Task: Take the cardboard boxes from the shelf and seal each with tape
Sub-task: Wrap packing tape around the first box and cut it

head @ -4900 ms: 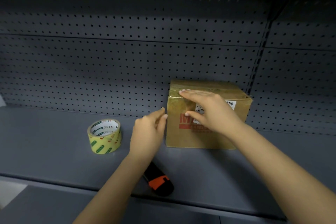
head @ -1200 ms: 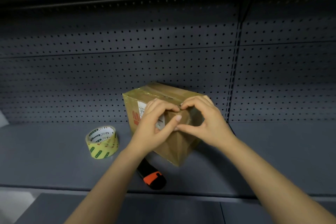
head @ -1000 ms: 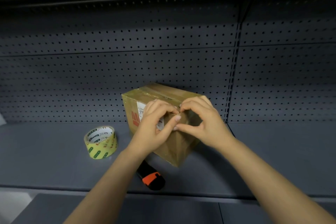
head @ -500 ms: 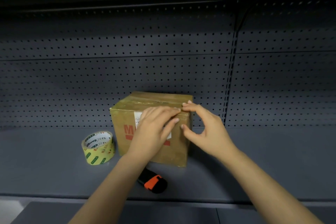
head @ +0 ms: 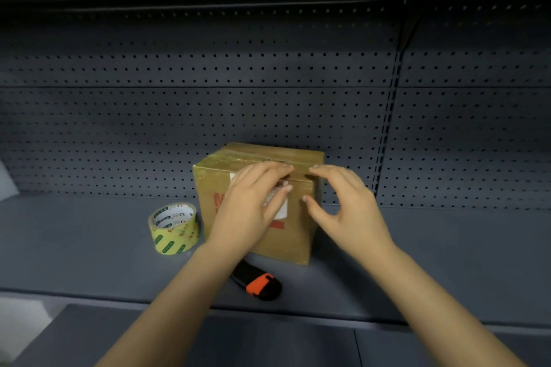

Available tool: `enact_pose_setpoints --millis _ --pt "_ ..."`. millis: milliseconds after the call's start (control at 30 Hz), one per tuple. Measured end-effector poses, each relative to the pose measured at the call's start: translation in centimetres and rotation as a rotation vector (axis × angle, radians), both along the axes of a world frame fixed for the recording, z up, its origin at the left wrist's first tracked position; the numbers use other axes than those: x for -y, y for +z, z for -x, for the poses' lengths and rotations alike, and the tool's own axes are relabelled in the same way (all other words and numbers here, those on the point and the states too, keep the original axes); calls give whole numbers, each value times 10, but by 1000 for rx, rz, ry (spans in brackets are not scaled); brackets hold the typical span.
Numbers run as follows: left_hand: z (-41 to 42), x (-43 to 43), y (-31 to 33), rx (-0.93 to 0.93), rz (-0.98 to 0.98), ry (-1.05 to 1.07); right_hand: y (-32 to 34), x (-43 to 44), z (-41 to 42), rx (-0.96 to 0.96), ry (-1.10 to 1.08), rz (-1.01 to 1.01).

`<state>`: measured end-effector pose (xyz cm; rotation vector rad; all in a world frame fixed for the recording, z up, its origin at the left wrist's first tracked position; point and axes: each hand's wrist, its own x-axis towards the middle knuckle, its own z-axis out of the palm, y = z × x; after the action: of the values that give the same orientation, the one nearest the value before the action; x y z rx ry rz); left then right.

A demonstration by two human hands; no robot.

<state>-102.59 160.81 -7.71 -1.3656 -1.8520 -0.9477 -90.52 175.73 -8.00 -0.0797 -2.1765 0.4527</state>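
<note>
left grip (head: pixel 253 205) flat on box (head: pixel 295 241) | right grip (head: pixel 343 205) spread | 1 box, 1 tape (head: pixel 174 229), 1 cutter (head: pixel 259 283)

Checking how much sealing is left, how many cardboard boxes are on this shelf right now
1. The cardboard box stands on the shelf, just right of the tape roll and behind the utility knife. Others may sit outside the frame.

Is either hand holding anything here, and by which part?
Nothing is gripped: the left hand presses flat on the box, upper front edge; the right hand touches its corner.
</note>
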Motion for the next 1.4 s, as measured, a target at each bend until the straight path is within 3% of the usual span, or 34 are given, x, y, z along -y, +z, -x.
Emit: enact_pose_setpoints --millis 133,400,567,867,1100,1267,1400 --pt "9 48 -8 -25 33 88 2 33 3 -116 21 -151" --pt "79 158 -37 85 156 201 -21 122 59 83 107 -224" --pt "125 184 -53 104 307 129 -37 157 95 184 -11 -208" --pt "157 157 -71 94 504 -50 -55 186 110 327 -286 -50" --pt "167 173 -79 257 251 -181 -52 203 116 345 -261 146" --pt "164 187 -66 405 121 -237 -42 217 129 206 -160 361" --pt "158 193 -54 457 91 -288 -35 224 133 150 -82 409"
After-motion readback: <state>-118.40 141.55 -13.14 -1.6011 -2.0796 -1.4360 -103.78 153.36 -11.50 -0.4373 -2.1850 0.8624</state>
